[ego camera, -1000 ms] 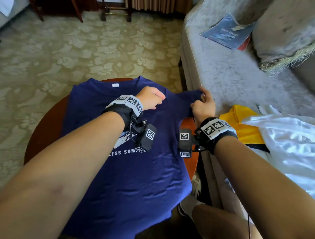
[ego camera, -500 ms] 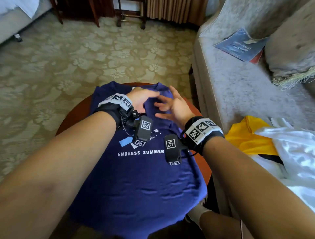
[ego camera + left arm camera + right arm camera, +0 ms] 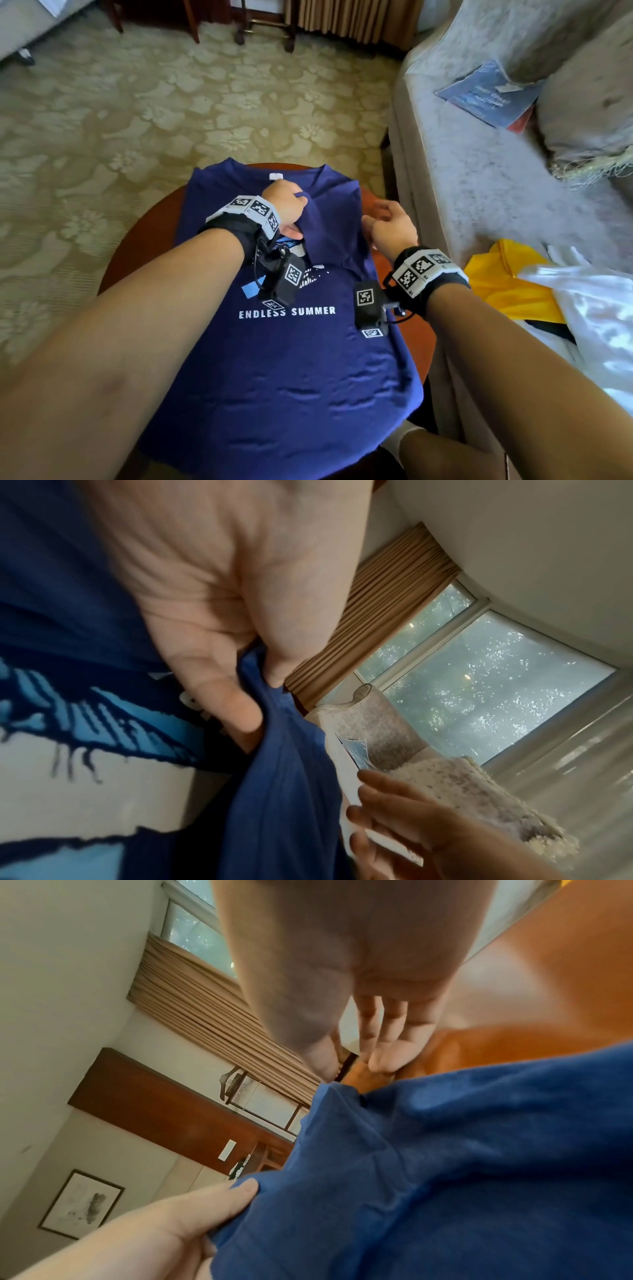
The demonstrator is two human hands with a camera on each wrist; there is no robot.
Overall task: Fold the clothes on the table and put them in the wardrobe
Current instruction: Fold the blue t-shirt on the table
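A navy T-shirt printed ENDLESS SUMMER lies face up on a round wooden table, its hem hanging over the near edge. Its right sleeve is folded inward across the chest. My left hand pinches the edge of that folded sleeve between thumb and fingers, as the left wrist view shows on the blue cloth. My right hand hovers just right of the fold with fingers loose and holding nothing; the right wrist view shows its fingers straight above the table's rim.
A grey sofa stands right of the table, with a blue booklet on its seat. A yellow garment and a white garment lie heaped on it near my right arm. Patterned carpet spreads beyond.
The right sleeve, stretched out to the right a second ago, now lies folded over the chest. My right hand has let it go and drawn back right; my left hand has taken the fold's edge.
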